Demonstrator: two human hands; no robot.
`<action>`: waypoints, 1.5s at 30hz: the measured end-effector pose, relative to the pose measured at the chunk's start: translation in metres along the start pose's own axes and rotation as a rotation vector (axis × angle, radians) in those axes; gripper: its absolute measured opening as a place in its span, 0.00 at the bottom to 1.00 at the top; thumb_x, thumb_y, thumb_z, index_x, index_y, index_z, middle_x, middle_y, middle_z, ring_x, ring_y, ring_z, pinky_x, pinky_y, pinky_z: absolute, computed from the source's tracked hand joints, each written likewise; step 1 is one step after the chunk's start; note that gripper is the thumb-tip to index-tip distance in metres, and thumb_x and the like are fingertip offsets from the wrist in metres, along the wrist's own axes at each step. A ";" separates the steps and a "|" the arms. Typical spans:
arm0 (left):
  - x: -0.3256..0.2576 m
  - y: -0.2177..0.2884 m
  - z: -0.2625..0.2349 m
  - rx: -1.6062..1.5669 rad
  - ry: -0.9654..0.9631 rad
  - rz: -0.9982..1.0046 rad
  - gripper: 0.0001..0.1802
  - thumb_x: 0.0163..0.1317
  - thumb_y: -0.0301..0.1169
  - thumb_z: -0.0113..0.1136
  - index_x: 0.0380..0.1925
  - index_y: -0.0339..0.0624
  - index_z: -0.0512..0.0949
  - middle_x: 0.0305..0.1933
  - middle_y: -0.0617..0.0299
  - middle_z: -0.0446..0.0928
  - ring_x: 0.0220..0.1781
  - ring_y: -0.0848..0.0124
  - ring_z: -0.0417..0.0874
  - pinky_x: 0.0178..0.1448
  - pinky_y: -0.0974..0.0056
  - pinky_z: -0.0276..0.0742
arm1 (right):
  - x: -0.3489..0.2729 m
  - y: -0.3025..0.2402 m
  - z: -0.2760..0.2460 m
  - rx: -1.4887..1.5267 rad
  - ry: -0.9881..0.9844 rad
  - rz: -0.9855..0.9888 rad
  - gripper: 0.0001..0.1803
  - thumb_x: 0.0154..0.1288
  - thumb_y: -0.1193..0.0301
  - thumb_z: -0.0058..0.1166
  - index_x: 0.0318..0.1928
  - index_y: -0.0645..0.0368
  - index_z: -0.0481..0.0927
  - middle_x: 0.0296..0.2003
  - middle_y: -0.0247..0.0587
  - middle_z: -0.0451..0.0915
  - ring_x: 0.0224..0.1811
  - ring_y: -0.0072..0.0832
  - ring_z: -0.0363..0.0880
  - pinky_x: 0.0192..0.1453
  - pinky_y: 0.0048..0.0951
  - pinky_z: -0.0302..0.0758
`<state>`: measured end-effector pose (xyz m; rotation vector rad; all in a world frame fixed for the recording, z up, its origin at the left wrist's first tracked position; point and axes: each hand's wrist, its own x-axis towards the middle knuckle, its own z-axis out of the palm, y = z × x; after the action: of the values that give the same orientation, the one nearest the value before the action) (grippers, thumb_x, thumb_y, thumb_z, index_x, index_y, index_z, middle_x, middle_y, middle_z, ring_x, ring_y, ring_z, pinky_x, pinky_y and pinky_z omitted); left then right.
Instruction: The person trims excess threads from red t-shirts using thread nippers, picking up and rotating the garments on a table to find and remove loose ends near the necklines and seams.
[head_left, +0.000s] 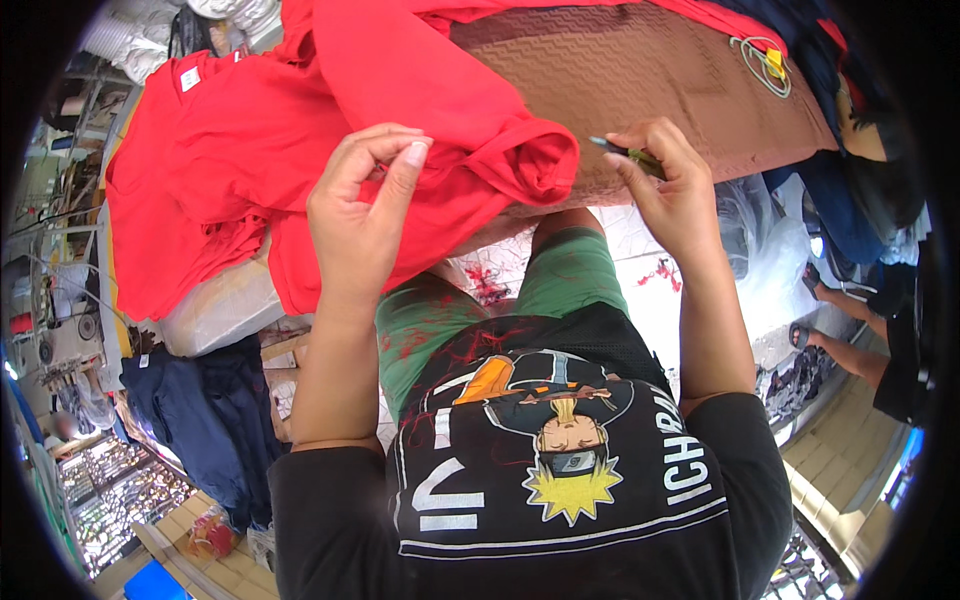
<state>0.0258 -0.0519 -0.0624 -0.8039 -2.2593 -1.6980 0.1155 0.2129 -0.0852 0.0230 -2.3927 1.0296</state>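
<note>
Head view: the left hand (pixel 362 215), at centre frame, pinches something fine between thumb and fingertips against the red knit garment (pixel 300 130). The right hand (pixel 672 190) grips a small green-handled tool (pixel 628 153), likely thread snips. More soft red fabric lies heaped at upper left on the brown textured table cover (pixel 640 70), apparently untrimmed.

A coiled white cord with a yellow tag (pixel 765 62) is lying on the brown textured table cover (pixel 640 75) at the far right. Dark blue garments (pixel 205 400) are hanging low at the left, and another person's sandalled feet (pixel 812 300) are showing at the right edge.
</note>
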 end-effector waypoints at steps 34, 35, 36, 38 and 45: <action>0.005 0.120 -0.048 -0.707 -0.523 0.180 0.13 0.50 0.23 0.61 0.36 0.41 0.70 0.37 0.55 0.75 0.40 0.62 0.72 0.44 0.58 0.66 | 0.011 -0.050 0.027 -0.248 -0.084 -0.165 0.17 0.54 0.64 0.65 0.43 0.53 0.79 0.44 0.37 0.76 0.36 0.38 0.82 0.36 0.39 0.78; 0.005 0.093 -0.038 -0.449 -0.383 0.246 0.21 0.48 0.25 0.64 0.43 0.42 0.70 0.42 0.56 0.74 0.47 0.61 0.71 0.51 0.57 0.65 | 0.016 -0.048 0.036 -0.284 -0.103 -0.167 0.18 0.54 0.63 0.66 0.45 0.53 0.80 0.46 0.37 0.77 0.36 0.36 0.83 0.36 0.39 0.79; 0.004 0.070 -0.030 -0.170 -0.234 0.298 0.29 0.46 0.26 0.68 0.51 0.42 0.70 0.48 0.57 0.74 0.53 0.61 0.70 0.57 0.56 0.63 | 0.022 -0.046 0.044 -0.296 -0.124 -0.176 0.20 0.53 0.63 0.67 0.47 0.52 0.80 0.48 0.37 0.77 0.36 0.35 0.84 0.37 0.38 0.80; 0.009 0.020 -0.004 0.427 -0.072 0.396 0.41 0.41 0.28 0.72 0.60 0.46 0.69 0.59 0.56 0.72 0.67 0.59 0.66 0.67 0.54 0.59 | 0.033 -0.019 0.064 -0.338 -0.192 -0.166 0.20 0.55 0.63 0.65 0.49 0.51 0.79 0.43 0.37 0.80 0.37 0.38 0.83 0.38 0.40 0.79; 0.080 -0.040 0.010 0.457 0.096 0.408 0.18 0.51 0.17 0.57 0.43 0.43 0.80 0.48 0.58 0.79 0.58 0.58 0.76 0.64 0.56 0.68 | 0.039 0.007 0.014 0.259 -0.084 0.304 0.07 0.61 0.72 0.62 0.38 0.60 0.84 0.27 0.34 0.83 0.30 0.15 0.77 0.38 0.23 0.74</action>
<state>-0.0606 -0.0264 -0.0615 -0.9589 -2.1096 -0.9719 0.0742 0.2153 -0.0792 -0.2147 -2.3673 1.5015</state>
